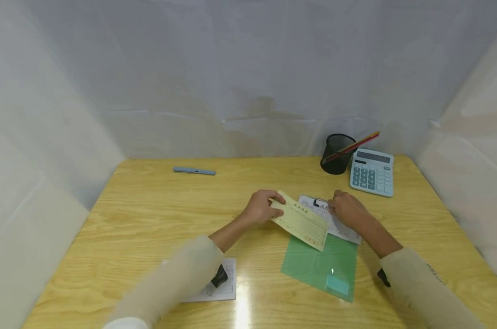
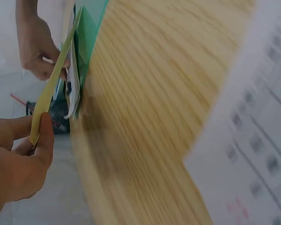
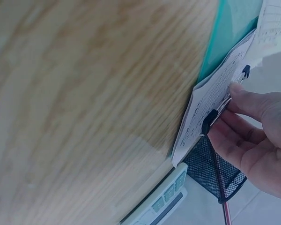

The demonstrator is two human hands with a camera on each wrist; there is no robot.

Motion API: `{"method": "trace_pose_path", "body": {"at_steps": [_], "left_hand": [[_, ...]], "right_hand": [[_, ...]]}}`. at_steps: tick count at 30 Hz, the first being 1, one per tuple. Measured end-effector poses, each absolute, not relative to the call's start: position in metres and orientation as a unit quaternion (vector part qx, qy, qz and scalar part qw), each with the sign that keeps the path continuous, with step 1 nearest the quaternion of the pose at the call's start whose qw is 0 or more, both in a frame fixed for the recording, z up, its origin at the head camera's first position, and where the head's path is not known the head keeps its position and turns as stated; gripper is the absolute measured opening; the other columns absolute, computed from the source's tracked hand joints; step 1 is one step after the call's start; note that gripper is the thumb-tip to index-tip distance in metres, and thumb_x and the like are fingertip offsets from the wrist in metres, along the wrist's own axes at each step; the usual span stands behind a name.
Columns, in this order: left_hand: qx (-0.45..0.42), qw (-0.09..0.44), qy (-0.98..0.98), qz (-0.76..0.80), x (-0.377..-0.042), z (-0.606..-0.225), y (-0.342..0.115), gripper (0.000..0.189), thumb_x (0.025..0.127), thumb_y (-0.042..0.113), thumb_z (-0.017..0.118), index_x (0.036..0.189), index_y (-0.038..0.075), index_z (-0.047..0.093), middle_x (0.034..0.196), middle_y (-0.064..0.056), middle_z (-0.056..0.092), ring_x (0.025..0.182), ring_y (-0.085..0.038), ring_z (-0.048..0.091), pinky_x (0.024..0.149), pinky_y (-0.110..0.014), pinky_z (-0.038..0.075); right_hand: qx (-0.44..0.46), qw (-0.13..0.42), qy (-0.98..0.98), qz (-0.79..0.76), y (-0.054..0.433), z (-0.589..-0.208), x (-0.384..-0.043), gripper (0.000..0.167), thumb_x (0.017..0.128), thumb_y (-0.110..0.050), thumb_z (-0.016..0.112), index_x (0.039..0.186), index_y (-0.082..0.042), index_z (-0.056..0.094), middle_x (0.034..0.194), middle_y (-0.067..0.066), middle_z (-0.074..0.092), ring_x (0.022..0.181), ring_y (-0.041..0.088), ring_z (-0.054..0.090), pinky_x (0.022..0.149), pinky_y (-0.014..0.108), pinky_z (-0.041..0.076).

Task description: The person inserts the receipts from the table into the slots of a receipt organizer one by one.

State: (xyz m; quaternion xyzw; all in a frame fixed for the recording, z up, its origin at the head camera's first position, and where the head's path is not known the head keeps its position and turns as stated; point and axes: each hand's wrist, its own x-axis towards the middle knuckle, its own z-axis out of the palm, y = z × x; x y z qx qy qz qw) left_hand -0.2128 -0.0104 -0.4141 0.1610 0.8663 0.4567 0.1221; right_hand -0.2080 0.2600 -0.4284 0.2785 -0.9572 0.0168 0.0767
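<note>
My left hand pinches a yellow printed form by its left edge, thumb on one side and fingers on the other. The form is held slantwise over a green see-through clipboard. White printed sheets lie at the top of that board under its metal clip with black ends. At this clip my right hand pinches the wire lever between thumb and fingers. A light blue rectangle shows at the clipboard's lower edge. In the left wrist view the yellow form appears nearly edge-on.
Behind the right hand stand a black mesh pen cup with pencils and a light blue calculator. A blue pen lies at the back left. Another printed sheet lies partly under the left forearm.
</note>
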Motion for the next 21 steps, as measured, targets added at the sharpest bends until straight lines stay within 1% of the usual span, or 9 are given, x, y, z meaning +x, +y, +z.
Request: {"method": "trace_pose_path", "body": {"at_steps": [1,4,8,9,12,14,15,18,21], "left_hand": [[0.163,0.124,0.866,0.456,-0.212,-0.415,-0.006,0.021,0.082,0.007,0.071,0.103,0.009,0.069,0.117,-0.007,0.064,0.074,-0.013,0.048,0.059,-0.021,0.042],[0.16,0.127,0.863,0.462,-0.21,-0.417,0.006,0.02,0.082,0.006,0.071,0.102,0.008,0.069,0.121,-0.008,0.063,0.075,-0.013,0.049,0.058,-0.02,0.042],[0.155,0.119,0.861,0.469,-0.207,-0.421,0.019,0.019,0.081,0.003,0.072,0.1,0.007,0.07,0.12,-0.01,0.064,0.078,-0.016,0.052,0.058,-0.022,0.044],[0.155,0.115,0.863,0.467,-0.206,-0.422,0.022,0.019,0.08,0.003,0.072,0.098,0.007,0.07,0.119,-0.01,0.064,0.081,-0.017,0.054,0.06,-0.023,0.046],[0.156,0.102,0.864,0.467,-0.203,-0.424,0.029,0.016,0.08,0.004,0.073,0.095,0.005,0.07,0.113,-0.01,0.067,0.093,-0.021,0.058,0.074,-0.029,0.051],[0.162,0.097,0.867,0.461,-0.201,-0.426,0.033,0.016,0.08,0.006,0.074,0.095,0.003,0.069,0.109,-0.011,0.068,0.098,-0.024,0.059,0.081,-0.033,0.051],[0.165,0.096,0.871,0.453,-0.199,-0.426,0.035,0.018,0.079,0.008,0.075,0.095,0.002,0.069,0.108,-0.01,0.068,0.1,-0.024,0.059,0.083,-0.034,0.051],[0.171,0.11,0.878,0.434,-0.196,-0.427,0.038,0.032,0.075,0.011,0.079,0.102,0.0,0.068,0.112,-0.012,0.067,0.105,-0.026,0.059,0.089,-0.035,0.051],[0.176,0.133,0.884,0.413,-0.195,-0.427,0.04,0.049,0.068,0.01,0.084,0.112,0.0,0.065,0.124,-0.014,0.06,0.117,-0.028,0.055,0.099,-0.036,0.047]], "right_hand": [[0.28,0.08,-0.956,0.02,0.26,-0.429,-0.208,0.005,0.082,-0.002,0.069,0.083,0.001,0.071,0.07,0.01,0.055,0.061,0.015,0.05,0.054,0.03,0.046],[0.282,0.083,-0.956,0.029,0.26,-0.429,-0.208,0.004,0.081,-0.001,0.069,0.08,0.001,0.071,0.069,0.009,0.054,0.06,0.014,0.049,0.053,0.029,0.045],[0.277,0.08,-0.957,0.029,0.26,-0.429,-0.208,0.004,0.082,-0.002,0.069,0.081,0.001,0.071,0.069,0.009,0.053,0.059,0.014,0.048,0.053,0.029,0.045],[0.278,0.081,-0.957,0.029,0.26,-0.428,-0.208,0.004,0.082,-0.002,0.069,0.08,0.001,0.071,0.069,0.009,0.053,0.059,0.014,0.048,0.053,0.029,0.045],[0.283,0.09,-0.954,0.031,0.261,-0.429,-0.208,0.003,0.081,-0.001,0.069,0.079,0.0,0.071,0.068,0.009,0.053,0.059,0.014,0.048,0.052,0.028,0.044],[0.286,0.094,-0.953,0.037,0.261,-0.429,-0.208,0.004,0.08,0.001,0.069,0.077,0.0,0.071,0.067,0.008,0.053,0.058,0.013,0.048,0.051,0.028,0.044],[0.288,0.095,-0.952,0.04,0.261,-0.429,-0.208,0.004,0.079,0.002,0.069,0.076,0.0,0.071,0.067,0.008,0.053,0.058,0.013,0.048,0.051,0.027,0.043],[0.286,0.089,-0.953,0.045,0.26,-0.429,-0.208,0.005,0.079,0.002,0.069,0.076,-0.001,0.071,0.066,0.007,0.053,0.058,0.012,0.046,0.051,0.027,0.042],[0.281,0.08,-0.955,0.046,0.26,-0.429,-0.208,0.005,0.08,0.002,0.068,0.076,-0.001,0.071,0.066,0.006,0.052,0.058,0.011,0.046,0.052,0.026,0.042]]}}
